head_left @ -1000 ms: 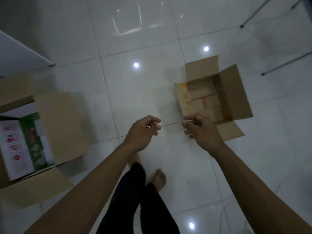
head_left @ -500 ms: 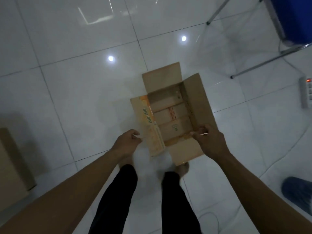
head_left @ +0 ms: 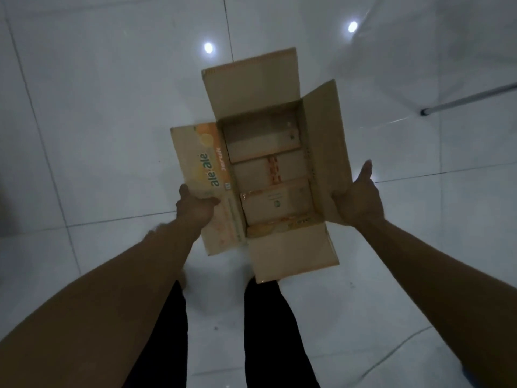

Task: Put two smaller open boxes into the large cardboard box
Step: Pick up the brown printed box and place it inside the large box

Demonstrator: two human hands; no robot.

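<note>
A small open cardboard box (head_left: 327,141) with orange "ale-ale" print on its left flap is in front of me, all four flaps folded outward and its inside empty. My left hand (head_left: 195,207) grips the left flap near its near end. My right hand (head_left: 356,201) presses against the outside of the right flap, thumb raised. Whether the box rests on the floor or hangs above it, I cannot tell. The large cardboard box is out of view.
White glossy floor tiles (head_left: 98,107) lie all around, with ceiling light reflections. A metal furniture leg (head_left: 470,99) crosses the far right. My legs in dark trousers (head_left: 268,331) stand just behind the box. A thin cable (head_left: 391,351) lies at lower right.
The view turned right and the large box at left left the frame. Both hands went from empty in mid-air to the small box, now holding its side flaps, and the box appears nearer.
</note>
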